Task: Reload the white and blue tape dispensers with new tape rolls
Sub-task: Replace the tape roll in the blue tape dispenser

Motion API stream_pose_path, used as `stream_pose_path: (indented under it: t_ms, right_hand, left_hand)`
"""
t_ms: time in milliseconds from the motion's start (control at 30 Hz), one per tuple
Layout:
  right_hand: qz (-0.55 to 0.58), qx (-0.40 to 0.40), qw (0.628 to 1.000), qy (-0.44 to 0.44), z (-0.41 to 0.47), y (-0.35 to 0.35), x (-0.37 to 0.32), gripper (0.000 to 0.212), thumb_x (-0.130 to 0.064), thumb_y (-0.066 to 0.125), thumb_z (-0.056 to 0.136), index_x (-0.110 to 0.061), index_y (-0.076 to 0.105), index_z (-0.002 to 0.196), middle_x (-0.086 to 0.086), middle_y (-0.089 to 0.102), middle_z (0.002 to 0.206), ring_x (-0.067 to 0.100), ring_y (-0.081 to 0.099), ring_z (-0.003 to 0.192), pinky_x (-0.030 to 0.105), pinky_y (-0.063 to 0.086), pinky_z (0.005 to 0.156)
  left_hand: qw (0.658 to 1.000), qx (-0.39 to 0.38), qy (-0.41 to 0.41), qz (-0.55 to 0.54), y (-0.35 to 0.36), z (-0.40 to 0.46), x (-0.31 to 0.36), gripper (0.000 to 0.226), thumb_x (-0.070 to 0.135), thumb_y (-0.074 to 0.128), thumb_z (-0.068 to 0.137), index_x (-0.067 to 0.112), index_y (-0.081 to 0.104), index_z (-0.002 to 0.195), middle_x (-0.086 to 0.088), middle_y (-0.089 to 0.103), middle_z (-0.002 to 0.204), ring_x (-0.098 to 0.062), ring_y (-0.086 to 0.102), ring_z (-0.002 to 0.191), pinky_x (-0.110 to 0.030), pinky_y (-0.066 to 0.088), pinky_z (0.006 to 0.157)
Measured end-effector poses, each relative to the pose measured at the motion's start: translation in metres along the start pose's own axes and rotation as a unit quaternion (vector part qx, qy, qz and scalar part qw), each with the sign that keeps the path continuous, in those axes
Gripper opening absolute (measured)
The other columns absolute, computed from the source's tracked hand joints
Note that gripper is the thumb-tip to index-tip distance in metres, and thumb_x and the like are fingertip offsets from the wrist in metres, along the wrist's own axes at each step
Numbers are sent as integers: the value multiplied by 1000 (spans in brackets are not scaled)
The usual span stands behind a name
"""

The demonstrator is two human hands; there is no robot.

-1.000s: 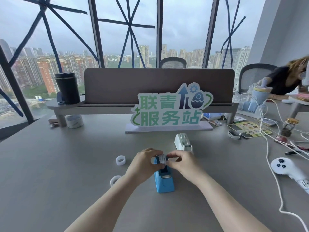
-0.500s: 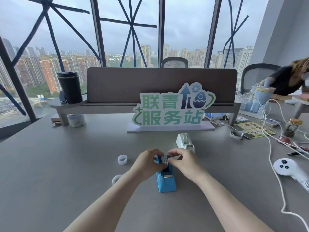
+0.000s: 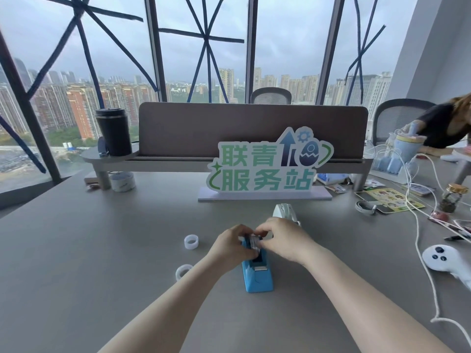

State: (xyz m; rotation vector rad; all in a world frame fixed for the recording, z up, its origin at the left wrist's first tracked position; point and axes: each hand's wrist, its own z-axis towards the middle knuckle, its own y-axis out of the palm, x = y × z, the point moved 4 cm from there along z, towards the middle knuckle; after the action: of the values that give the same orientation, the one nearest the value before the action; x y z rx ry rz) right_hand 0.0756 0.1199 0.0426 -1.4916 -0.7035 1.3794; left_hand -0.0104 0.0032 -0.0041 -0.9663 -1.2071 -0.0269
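Note:
The blue tape dispenser (image 3: 257, 272) stands on the grey table, cutter end toward me. Over its far end, my left hand (image 3: 230, 247) and my right hand (image 3: 285, 238) both pinch a small clear tape roll (image 3: 254, 242), which sits at the dispenser's slot; fingers hide most of it. The white tape dispenser (image 3: 284, 211) stands just behind my right hand. Two loose white tape rings lie to the left: one (image 3: 191, 242) upright and one (image 3: 183, 271) nearer me.
A green and white sign (image 3: 265, 169) stands mid-table before a brown divider (image 3: 252, 131). A black tumbler (image 3: 114, 132) sits on the shelf at left. At right are a white controller (image 3: 444, 258), white cables (image 3: 418, 240), a jar (image 3: 452, 198) and another person (image 3: 448, 126).
Both hands have stayed on the tape roll at the blue dispenser's far end, with the fingers shifting slightly around it. The view has drifted a little.

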Motion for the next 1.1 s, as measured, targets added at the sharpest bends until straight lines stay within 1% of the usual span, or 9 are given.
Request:
stream_pose_path:
  t_ms: [167, 300, 467, 567, 700, 800, 900, 1033, 1100]
  right_hand:
    - [-69, -9, 997, -28, 3, -5, -7, 17, -33, 63, 88, -28, 76, 98, -8, 67, 101, 18, 61, 92, 34, 49, 75]
    - [-142, 2, 987, -73, 3, -5, -10, 23, -32, 55, 93, -23, 76, 88, -3, 68, 89, 20, 61, 86, 35, 51, 71]
    - [-254, 22, 952, -170, -1, -3, -20, 27, -26, 48, 99, -17, 74, 99, 3, 67, 92, 24, 62, 88, 39, 56, 71]
    - [-297, 39, 931, -209, -1, -1, -21, 23, -18, 48, 97, -11, 71, 97, 5, 66, 90, 25, 63, 86, 40, 57, 66]
    - [-240, 54, 948, -203, 0, -1, -19, 25, -25, 47, 97, -12, 68, 96, 3, 64, 91, 23, 62, 85, 37, 55, 65]
    - [-173, 65, 966, -181, -1, -2, -16, 22, -24, 47, 96, -15, 67, 91, 0, 64, 89, 22, 62, 80, 34, 51, 62]
    - [-158, 62, 970, -174, -4, -4, -14, 22, -24, 46, 96, -17, 66, 91, -2, 64, 90, 20, 61, 79, 34, 53, 63]
    - [-153, 59, 971, -175, -11, -7, -14, 23, -26, 45, 98, -18, 67, 96, -4, 65, 95, 19, 61, 82, 32, 51, 65]
    - [-151, 66, 970, -177, -14, -10, -14, 24, -28, 45, 98, -18, 67, 96, -4, 65, 95, 19, 61, 82, 30, 49, 64]
  left_hand:
    - [1000, -6, 4, -1, -1, 0, 1, 40, 17, 78, 62, 25, 67, 100, 4, 65, 91, -20, 64, 92, -36, 56, 80]
    - [1000, -6, 8, 0, -1, 0, 0, 39, 17, 78, 63, 26, 67, 99, 6, 65, 92, -17, 63, 91, -33, 54, 78]
    - [1000, -12, 7, -3, -1, 0, -1, 39, 17, 79, 66, 23, 66, 102, 5, 64, 94, -16, 61, 91, -28, 50, 73]
    - [1000, -12, 14, -13, 0, -1, -1, 37, 20, 78, 68, 25, 67, 102, 6, 65, 94, -16, 63, 92, -27, 50, 73]
    - [998, -1, 21, -51, 1, -2, -4, 25, 30, 77, 68, 36, 65, 89, 9, 68, 94, -15, 65, 90, -32, 53, 78]
    - [998, -4, 27, -58, 2, -2, -6, 29, 29, 77, 65, 44, 61, 84, 11, 68, 96, -14, 65, 91, -38, 56, 81]
    - [996, -19, 22, -82, 4, -2, -9, 34, 27, 78, 63, 47, 62, 85, 9, 69, 99, -14, 65, 94, -42, 57, 85]
    - [988, -64, 11, -139, 5, -3, -12, 52, 14, 76, 63, 29, 64, 111, 1, 67, 112, -20, 61, 106, -42, 56, 90]
    - [985, -90, 17, -147, 3, -4, -14, 62, 6, 74, 67, 23, 59, 124, 1, 62, 122, -18, 56, 114, -34, 56, 89]
